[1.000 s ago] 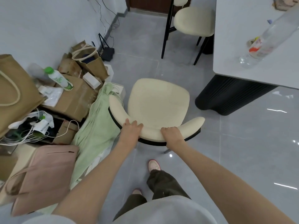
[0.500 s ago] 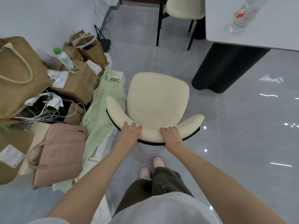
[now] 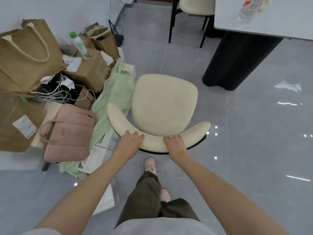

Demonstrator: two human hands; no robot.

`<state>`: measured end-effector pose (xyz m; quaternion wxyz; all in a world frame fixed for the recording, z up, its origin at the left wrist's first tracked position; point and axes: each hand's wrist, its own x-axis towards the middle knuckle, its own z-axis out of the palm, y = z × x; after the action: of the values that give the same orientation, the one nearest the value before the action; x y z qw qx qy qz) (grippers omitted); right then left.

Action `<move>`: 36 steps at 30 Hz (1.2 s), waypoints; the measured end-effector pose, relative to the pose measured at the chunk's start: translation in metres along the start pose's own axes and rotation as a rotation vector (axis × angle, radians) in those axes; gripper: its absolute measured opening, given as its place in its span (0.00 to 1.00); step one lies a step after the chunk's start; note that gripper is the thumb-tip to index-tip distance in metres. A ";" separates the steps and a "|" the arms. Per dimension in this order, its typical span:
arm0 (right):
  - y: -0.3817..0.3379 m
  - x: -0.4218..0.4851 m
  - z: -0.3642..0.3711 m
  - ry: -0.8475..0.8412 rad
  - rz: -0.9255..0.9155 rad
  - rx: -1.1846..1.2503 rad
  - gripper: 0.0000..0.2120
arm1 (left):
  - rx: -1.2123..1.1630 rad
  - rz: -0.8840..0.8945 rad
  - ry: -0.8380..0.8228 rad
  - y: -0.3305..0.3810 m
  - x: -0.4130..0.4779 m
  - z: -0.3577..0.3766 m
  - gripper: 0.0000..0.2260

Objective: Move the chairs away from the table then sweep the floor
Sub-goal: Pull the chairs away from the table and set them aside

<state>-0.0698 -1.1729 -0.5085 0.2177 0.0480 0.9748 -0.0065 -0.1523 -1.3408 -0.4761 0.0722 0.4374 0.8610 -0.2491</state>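
As I watch, left hand point(image 3: 131, 141) and right hand point(image 3: 175, 144) grip the chair point(image 3: 164, 106) backrest, fingers point(image 3: 135, 133) curled over it | seat points away, toward bench point(image 3: 271, 22) | green-capped bottle point(image 3: 79, 45) label illegible.

chair point(image 3: 164, 102) upholstered in cream, framed in black | floor point(image 3: 254, 150) tiled in grey | tabletop point(image 3: 274, 22) finished in white | base point(image 3: 237, 65) ribbed, black | bag point(image 3: 67, 133) coloured pink | cloth point(image 3: 116, 85) coloured pale green | totes point(image 3: 28, 65) coloured tan | bottle point(image 3: 79, 45) capped in green
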 end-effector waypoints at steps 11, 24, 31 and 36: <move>-0.044 -0.084 0.034 -0.026 -0.050 0.006 0.20 | -0.259 -0.099 -0.030 0.052 -0.091 0.037 0.25; -0.097 -0.141 0.053 -0.026 -0.004 0.026 0.19 | -0.288 -0.067 0.070 0.067 -0.160 0.060 0.21; -0.119 -0.151 0.058 -0.059 0.025 0.040 0.21 | -0.184 -0.024 0.008 0.054 -0.176 0.058 0.18; -0.115 -0.143 0.060 -0.033 0.053 0.101 0.22 | -0.183 -0.008 -0.086 0.047 -0.168 0.044 0.13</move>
<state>0.0728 -1.3023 -0.5028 0.2313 0.0843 0.9679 -0.0507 -0.0172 -1.4598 -0.4744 0.1477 0.4146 0.8780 -0.1884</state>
